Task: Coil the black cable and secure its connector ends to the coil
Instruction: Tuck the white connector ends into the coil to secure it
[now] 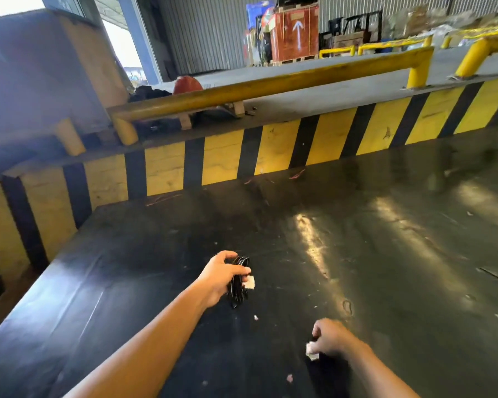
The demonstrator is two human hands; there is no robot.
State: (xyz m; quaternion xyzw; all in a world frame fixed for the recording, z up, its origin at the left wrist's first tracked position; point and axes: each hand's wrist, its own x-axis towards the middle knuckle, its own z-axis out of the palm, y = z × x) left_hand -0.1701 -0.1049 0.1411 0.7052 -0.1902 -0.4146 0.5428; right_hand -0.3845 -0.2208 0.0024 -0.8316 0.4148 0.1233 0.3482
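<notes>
You have one view only, from the head camera: it looks forward and down across the black tabletop (357, 254), close above your forearms at the bottom edge, and its wide angle reaches the striped barrier (270, 145) and warehouse beyond.

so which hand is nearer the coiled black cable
Left. The left hand grips the coiled black cable above the dark table. The right hand is apart from it, lower right, at a small white piece.
</notes>
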